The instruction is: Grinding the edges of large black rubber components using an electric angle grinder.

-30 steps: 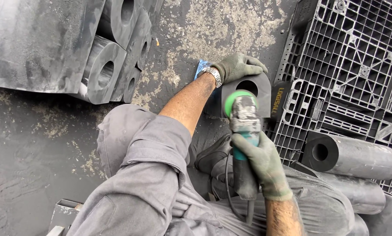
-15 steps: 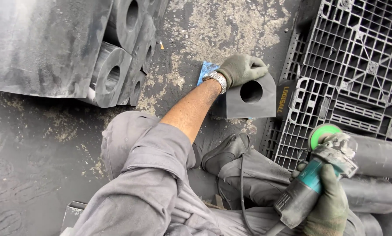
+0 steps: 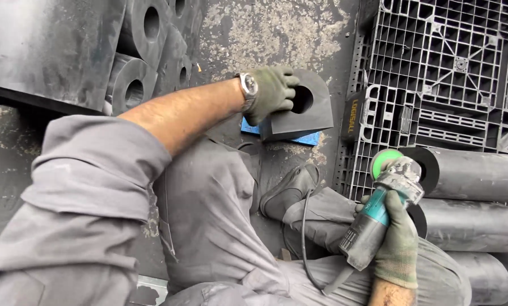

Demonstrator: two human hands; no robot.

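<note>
My left hand [image 3: 271, 90], in a grey-green glove with a wristwatch above it, grips the near side of a dark rubber block with a round hole [image 3: 305, 107]. The block rests on a blue pad [image 3: 299, 137] on the concrete floor. My right hand [image 3: 398, 241], also gloved, holds a teal and grey angle grinder [image 3: 381, 212] by its body, well to the right of the block. The grinder's green disc [image 3: 385, 160] points up and away, in front of black rubber tubes. Its cable [image 3: 305, 232] trails over my grey trousers.
A black plastic pallet [image 3: 447, 68] lies at the right. Several black rubber tubes [image 3: 475, 198] are stacked at the lower right. More holed rubber blocks [image 3: 146, 51] and a large dark slab [image 3: 44, 51] sit at the upper left. My shoe [image 3: 291, 190] rests below the block.
My right hand has swung the grinder off the block and out to the right. My left hand has kept hold of the block, which now lies turned on the blue pad.
</note>
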